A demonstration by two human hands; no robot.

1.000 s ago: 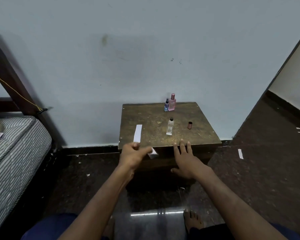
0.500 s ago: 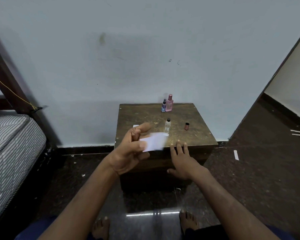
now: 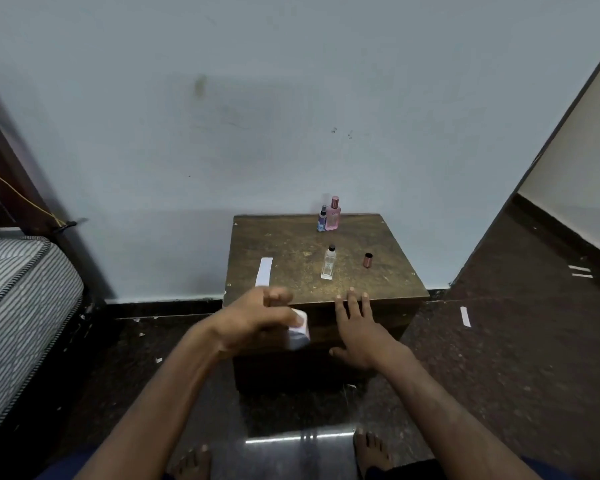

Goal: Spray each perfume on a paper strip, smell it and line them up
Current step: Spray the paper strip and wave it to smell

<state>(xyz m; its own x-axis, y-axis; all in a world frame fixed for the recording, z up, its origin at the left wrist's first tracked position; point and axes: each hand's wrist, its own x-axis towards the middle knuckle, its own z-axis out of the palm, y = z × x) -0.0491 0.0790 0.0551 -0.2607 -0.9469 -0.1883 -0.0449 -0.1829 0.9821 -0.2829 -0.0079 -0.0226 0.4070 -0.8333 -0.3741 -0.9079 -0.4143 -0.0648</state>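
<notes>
Frontally, left hand [image 3: 253, 320] pinching strip [image 3: 298, 332], table edge [image 3: 388, 301]

1. Striped mattress [image 3: 18, 289] at left edge, dark wooden bed frame [image 3: 11, 181] behind it, yellow cord [image 3: 21, 199] along the frame.
2. Pale blue wall [image 3: 291, 98], scuffed.
3. Dark glossy floor [image 3: 516, 358], scattered white scraps.
4. Bare feet [image 3: 373, 452] at bottom.
</notes>
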